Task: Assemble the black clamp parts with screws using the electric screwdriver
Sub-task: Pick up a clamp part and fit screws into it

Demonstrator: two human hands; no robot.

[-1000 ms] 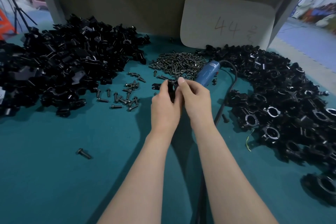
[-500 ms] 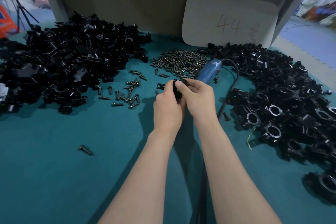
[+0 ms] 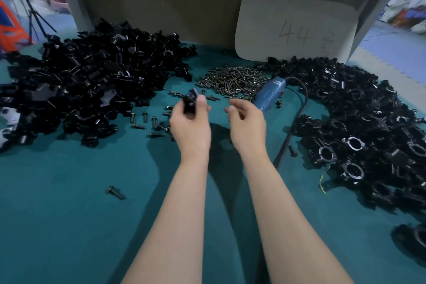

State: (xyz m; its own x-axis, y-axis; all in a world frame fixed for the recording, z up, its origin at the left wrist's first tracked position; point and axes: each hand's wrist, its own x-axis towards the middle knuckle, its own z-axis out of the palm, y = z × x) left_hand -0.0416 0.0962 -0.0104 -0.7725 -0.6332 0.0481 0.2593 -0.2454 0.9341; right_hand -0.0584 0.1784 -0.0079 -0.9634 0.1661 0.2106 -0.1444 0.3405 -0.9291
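- Grip: left hand (image 3: pixel 190 127) pinches one black clamp part (image 3: pixel 189 102) between thumb and fingers, raised just above the teal mat (image 3: pixel 69 226). The part is blurred, so I can't tell if a screw already sits in it.
- Right hand (image 3: pixel 247 122) is slack, fingers half-curled, with nothing visible in it. It hangs just beside the blue electric screwdriver (image 3: pixel 268 97), which lies on the mat, and doesn't appear to touch it.
- Supply: screw pile (image 3: pixel 232 78) sits straight ahead of both hands. Loose screws (image 3: pixel 149 122) are scattered left of the left hand, and one stray screw (image 3: pixel 115 192) lies nearer the body.
- Stock: unassembled parts heap (image 3: pixel 92 76) is far left. The ringed clamps heap (image 3: pixel 357 127) on the right looks like finished output.
- Step, my read: seat a screw in the held part, then pick up the driver.
- Do it well: turn the part so the hole faces up and square to the right hand. Start the screw by fingertip until it stands on its own.
- Keep the left thumb off the hole axis, and brace the part on the mat before driving.
- Bit in line with the screw, light push, short trigger, to avoid cross-threading.
- Watch: cable (image 3: pixel 299 108) loops past the right wrist, so lift the driver clear of it.
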